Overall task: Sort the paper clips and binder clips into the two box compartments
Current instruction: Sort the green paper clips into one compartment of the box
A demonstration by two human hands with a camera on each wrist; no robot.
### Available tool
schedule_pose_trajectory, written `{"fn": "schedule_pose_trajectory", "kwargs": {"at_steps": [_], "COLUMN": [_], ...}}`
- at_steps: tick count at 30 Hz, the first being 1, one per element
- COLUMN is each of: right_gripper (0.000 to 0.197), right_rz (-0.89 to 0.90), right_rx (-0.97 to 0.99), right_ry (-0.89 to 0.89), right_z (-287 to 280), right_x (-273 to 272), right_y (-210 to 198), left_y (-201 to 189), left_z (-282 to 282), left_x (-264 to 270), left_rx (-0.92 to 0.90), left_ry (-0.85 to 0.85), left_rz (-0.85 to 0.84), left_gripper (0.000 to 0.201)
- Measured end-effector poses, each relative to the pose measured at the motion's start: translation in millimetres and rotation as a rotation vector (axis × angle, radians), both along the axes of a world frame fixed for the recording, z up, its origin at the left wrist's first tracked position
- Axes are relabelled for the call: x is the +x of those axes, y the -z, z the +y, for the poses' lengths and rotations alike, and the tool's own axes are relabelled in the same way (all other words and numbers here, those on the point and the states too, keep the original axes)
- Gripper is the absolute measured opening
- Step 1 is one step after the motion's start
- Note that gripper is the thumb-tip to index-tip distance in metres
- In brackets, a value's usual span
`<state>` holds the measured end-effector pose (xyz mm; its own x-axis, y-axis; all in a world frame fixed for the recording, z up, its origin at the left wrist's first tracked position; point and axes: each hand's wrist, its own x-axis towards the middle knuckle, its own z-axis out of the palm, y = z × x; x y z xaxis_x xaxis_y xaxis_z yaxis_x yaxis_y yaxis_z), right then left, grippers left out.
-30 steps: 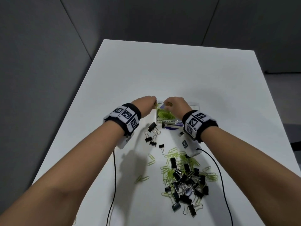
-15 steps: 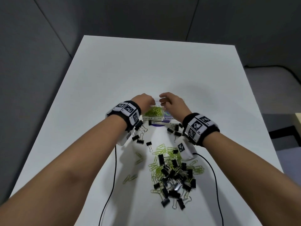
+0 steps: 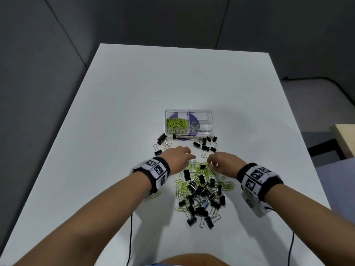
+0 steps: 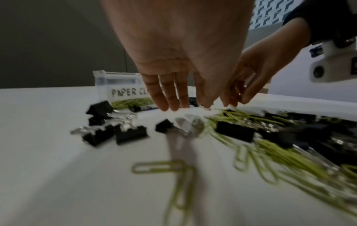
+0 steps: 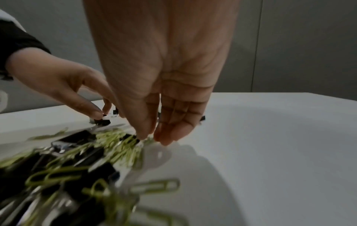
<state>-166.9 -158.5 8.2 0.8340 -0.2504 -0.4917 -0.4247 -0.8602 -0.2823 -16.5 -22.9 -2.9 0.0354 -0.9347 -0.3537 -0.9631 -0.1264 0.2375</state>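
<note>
A clear two-compartment box [image 3: 209, 124] stands mid-table. Its left part, marked PAPER CLIPS, holds green paper clips [image 3: 176, 122]. The right part, marked BINDER CLIPS [image 3: 200, 120], looks empty. A mixed pile of green paper clips and black binder clips [image 3: 201, 189] lies nearer to me. My left hand [image 3: 189, 157] hangs over the pile's far left edge, fingers [image 4: 170, 105] straight and pointing down, holding nothing. My right hand [image 3: 210, 162] reaches down at the far right edge. Its thumb and fingertips [image 5: 142, 136] come close together on green clips, with no clip clearly held.
Loose binder clips lie in two groups in front of the box, at left [image 3: 162, 143] and right [image 3: 206, 144]. A stray paper clip [image 4: 158, 166] lies by my left wrist. The white table [image 3: 115, 112] stretches wide around; two black cables [image 3: 130, 237] trail toward me.
Both hands have drawn back from over the box's paper-clip compartment to the far edge of the mixed pile. The box now stands uncovered.
</note>
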Motion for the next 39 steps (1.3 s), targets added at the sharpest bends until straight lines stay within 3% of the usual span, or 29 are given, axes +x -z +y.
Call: {"fn": "schedule_pose_trajectory", "kwargs": {"at_steps": [9, 15, 26, 31, 39], "right_gripper": [0.034, 0.027, 0.013, 0.008, 0.022], "right_rz": [-0.042, -0.078, -0.196, -0.267, -0.209], "right_rx": [-0.059, -0.057, 0.032, 0.149, 0.038], "right_ry": [0.103, 0.108, 0.165, 0.286, 0.405], "right_z": [29.8, 39.3, 44.9, 32.6, -10.7], "right_x": [-5.7, -3.8, 9.6, 17.6, 29.0], "right_y": [15.4, 20.8, 14.4, 0.3, 3.5], "left_y": [14.7, 19.5, 21.7, 13.4, 16.6], "left_z": [9.5, 36.8, 46.2, 46.7, 55.3], "left_x": [-29.2, -19.0, -18.2, -17.1, -12.6], "left_rx": [-0.031, -0.018, -0.055, -0.102, -0.059], "left_ry": [-0.022, 0.043, -0.088, -0.15, -0.076], "left_rz": [-0.063, -0.034, 0.063, 0.084, -0.003], "left_gripper": [0.037, 0.045, 0.037, 0.042, 0.043]}}
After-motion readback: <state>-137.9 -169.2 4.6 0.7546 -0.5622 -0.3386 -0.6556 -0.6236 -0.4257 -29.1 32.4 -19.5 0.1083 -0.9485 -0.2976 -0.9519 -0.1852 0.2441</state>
